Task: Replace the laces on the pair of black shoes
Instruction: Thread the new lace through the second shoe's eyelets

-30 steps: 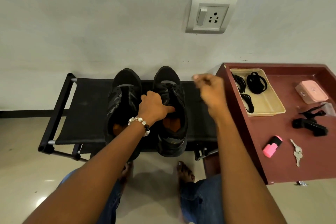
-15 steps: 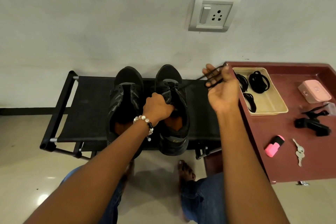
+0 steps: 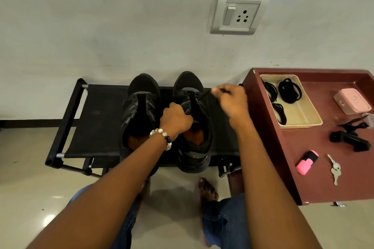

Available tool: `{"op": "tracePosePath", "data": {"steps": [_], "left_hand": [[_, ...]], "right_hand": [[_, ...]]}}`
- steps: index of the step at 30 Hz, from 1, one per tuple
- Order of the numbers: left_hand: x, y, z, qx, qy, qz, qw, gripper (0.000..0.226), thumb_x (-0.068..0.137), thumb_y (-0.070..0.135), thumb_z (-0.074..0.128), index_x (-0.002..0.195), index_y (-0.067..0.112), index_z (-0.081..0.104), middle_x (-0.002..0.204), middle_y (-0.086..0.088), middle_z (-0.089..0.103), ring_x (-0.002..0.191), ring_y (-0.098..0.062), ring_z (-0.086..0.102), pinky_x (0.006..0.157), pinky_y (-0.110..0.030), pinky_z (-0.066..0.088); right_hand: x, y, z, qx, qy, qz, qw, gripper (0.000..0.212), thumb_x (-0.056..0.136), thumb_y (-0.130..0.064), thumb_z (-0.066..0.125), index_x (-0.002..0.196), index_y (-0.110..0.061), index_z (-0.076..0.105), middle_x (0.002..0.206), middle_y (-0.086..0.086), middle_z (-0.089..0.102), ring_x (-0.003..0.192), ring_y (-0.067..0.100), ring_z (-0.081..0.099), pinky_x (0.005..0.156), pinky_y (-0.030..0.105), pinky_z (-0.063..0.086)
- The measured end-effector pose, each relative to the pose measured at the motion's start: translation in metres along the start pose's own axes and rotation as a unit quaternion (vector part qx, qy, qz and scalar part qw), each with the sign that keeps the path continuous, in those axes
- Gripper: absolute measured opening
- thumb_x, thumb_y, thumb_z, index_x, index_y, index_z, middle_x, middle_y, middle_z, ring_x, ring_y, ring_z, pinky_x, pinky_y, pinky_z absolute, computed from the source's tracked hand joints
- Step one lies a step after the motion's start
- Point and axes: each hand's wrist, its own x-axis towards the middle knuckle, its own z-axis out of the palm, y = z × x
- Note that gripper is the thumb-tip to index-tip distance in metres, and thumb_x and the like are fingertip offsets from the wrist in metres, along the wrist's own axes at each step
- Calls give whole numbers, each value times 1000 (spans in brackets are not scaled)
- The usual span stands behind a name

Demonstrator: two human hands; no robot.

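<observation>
Black fabric covers the low rack [image 3: 97, 119] on which the two black shoes are set side by side, toes toward the wall. The right shoe [image 3: 194, 127] is gripped at its tongue and eyelet area by the left hand [image 3: 175, 119], whose fingers are curled down onto it; a beaded bracelet [image 3: 162, 136] is worn on that wrist. A black lace [image 3: 203, 95] is pinched between the fingertips of the right hand [image 3: 230, 103], just right of that shoe's toe end, and is drawn taut from the lower eyelets. The left shoe [image 3: 139, 115] is seen unlaced, touching the right shoe's side.

To the right of the shoes, a dark red worktop [image 3: 303, 168] carries a cream tray [image 3: 303, 119] in which coiled black laces [image 3: 289, 91] are kept. Further right of the tray, a pink box [image 3: 352, 101], a black clip [image 3: 350, 140], a pink highlighter [image 3: 306, 161] and keys [image 3: 335, 170] are laid out.
</observation>
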Motion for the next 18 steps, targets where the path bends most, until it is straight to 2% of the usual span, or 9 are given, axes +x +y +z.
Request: {"op": "tracePosePath", "data": {"steps": [2,3,4,6,8,9,12,15,18], "left_hand": [[-1,0,1,-3,0,-1,1000,51,87,27,64,127,5,42,121,-16,52,99,-31,56,68,-33,44],[-1,0,1,-5,-2,0,1000,50,87,26,63,126,4,42,121,-17,52,99,-32,57,67,-33,45],[-1,1,1,-7,-4,1,1000,48,87,25,62,126,4,42,120,-18,52,100,-33,57,67,-34,45],[-1,1,0,-7,-4,0,1000,47,88,24,62,126,4,41,120,-18,52,100,-34,57,66,-33,45],[-2,2,0,-2,-3,-3,1000,49,88,24,61,128,4,41,121,-18,51,101,-33,57,68,-33,45],[-2,3,0,0,-3,-4,1000,50,88,24,61,129,4,41,122,-18,51,101,-34,57,68,-34,45],[-2,2,0,-8,-7,-3,1000,48,88,24,61,127,4,42,121,-18,52,101,-34,57,67,-34,46],[-1,2,0,-7,-5,-2,1000,47,88,25,61,126,4,43,121,-18,52,101,-34,58,67,-34,46],[-1,3,1,-6,1,-3,1000,48,88,24,60,127,3,43,122,-18,52,101,-34,58,65,-33,44]], "right_hand": [[2,-3,-13,149,107,60,981,5,85,-23,72,81,-20,73,77,-5,67,75,9,58,75,29,49],[2,-2,-19,181,157,79,968,9,85,-23,72,76,-21,70,77,-4,67,73,10,58,72,29,47],[2,-1,-23,161,194,93,963,14,86,-24,70,73,-20,68,79,-1,67,75,13,60,73,30,47],[0,7,-28,-43,216,111,969,15,90,-28,65,84,-14,70,101,9,66,98,26,61,86,39,49],[-6,8,-26,-265,171,110,942,27,91,-32,64,109,-11,67,132,18,48,125,37,42,101,47,37],[-9,5,-24,-313,143,88,935,33,91,-33,65,117,-13,64,139,19,40,129,38,33,103,47,32],[-7,-1,-12,-310,43,-20,950,40,89,-36,68,126,-24,62,139,10,42,130,35,30,102,46,32],[-9,-2,7,-231,-81,-32,969,19,88,-37,69,105,-30,72,110,-3,64,123,30,47,103,48,39],[-12,-3,16,-217,-101,-31,970,14,91,-30,67,82,-20,71,80,-9,62,103,23,61,97,50,45]]}}
